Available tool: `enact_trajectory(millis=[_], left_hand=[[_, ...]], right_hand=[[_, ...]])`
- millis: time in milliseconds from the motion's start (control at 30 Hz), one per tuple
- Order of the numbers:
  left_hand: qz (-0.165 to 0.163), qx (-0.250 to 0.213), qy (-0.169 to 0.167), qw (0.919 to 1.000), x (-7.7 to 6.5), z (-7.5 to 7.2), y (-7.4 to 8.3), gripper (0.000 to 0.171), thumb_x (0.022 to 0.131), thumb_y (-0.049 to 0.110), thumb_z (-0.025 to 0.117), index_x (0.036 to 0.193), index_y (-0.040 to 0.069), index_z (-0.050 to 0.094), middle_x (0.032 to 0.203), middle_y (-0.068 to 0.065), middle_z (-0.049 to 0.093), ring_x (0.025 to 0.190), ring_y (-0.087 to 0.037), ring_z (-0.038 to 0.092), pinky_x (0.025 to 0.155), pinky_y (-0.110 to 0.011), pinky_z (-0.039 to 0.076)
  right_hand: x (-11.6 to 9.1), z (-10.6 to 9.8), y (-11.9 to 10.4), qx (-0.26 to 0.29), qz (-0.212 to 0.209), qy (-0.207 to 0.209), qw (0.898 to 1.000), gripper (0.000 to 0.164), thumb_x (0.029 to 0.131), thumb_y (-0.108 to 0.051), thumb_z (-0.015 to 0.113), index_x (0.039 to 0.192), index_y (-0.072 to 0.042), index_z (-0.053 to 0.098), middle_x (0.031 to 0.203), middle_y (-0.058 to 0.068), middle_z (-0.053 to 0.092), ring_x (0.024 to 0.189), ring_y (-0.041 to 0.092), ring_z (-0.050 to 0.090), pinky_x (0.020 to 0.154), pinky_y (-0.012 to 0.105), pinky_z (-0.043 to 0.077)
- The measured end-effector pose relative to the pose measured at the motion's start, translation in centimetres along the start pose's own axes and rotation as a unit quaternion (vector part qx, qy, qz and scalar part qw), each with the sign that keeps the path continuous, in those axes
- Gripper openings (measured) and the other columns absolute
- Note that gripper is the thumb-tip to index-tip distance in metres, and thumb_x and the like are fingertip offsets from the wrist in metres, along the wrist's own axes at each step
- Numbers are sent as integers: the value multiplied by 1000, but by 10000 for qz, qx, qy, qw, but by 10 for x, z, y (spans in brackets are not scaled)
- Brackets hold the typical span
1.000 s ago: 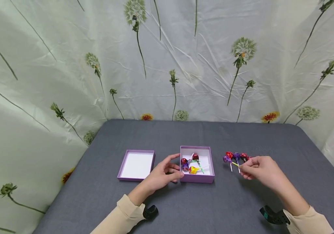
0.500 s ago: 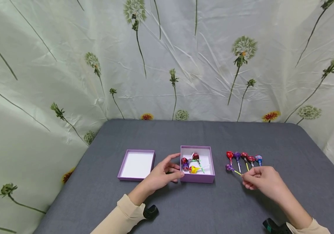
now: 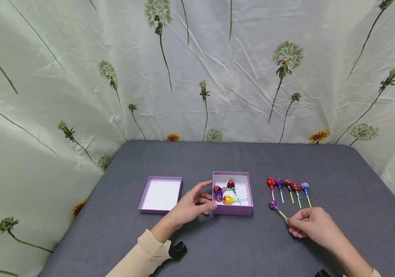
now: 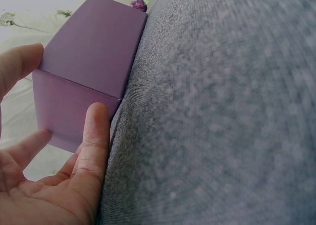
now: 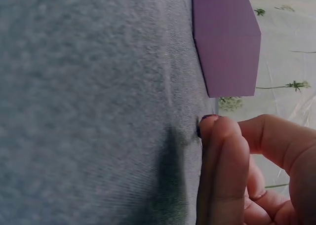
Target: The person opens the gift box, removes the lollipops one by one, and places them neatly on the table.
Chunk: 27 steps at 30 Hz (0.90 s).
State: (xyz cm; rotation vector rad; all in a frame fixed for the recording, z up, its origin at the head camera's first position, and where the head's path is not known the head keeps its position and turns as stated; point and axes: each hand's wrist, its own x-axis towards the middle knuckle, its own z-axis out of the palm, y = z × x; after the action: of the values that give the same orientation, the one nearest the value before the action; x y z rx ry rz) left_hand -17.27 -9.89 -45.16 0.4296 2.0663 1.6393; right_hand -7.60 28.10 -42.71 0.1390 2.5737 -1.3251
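Drawn toward you, the purple lollipop (image 3: 273, 205) now sits nearer than the row of lollipops (image 3: 288, 182) — your right hand (image 3: 313, 227) pinches its stick (image 3: 282, 214), your left hand (image 3: 191, 207) rests against the box (image 3: 233, 210). Likely you're positioning it — next, loosen gently.

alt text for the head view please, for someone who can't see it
A person's right hand pinches the yellow stick of a purple lollipop, near a row of five lollipops on a gray table. The left hand touches an open purple box with more lollipops inside; its lid lies farther left.
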Motion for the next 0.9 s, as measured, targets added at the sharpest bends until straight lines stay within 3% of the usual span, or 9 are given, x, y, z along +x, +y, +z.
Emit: enact_trajectory(millis=[233, 900], left_hand=[[-6, 22, 9, 10000, 0, -1, 0, 75, 99, 27, 80, 164, 26, 42, 132, -15, 64, 106, -19, 67, 87, -34, 64], [-64, -4, -12, 10000, -1, -1, 2, 75, 99, 28, 80, 164, 29, 42, 132, -15, 64, 106, -19, 67, 87, -33, 63]], right_hand=[[-5, 6, 1, -6, -267, -365, 9990, 23, 100, -13, 72, 82, 2, 75, 71, 5, 75, 60, 2, 64, 57, 22, 59], [2, 16, -6, -337, 2, -607, 9976, 27, 100, -19, 74, 76, -5, 73, 63, -3, 69, 56, 5, 62, 53, 22, 56]])
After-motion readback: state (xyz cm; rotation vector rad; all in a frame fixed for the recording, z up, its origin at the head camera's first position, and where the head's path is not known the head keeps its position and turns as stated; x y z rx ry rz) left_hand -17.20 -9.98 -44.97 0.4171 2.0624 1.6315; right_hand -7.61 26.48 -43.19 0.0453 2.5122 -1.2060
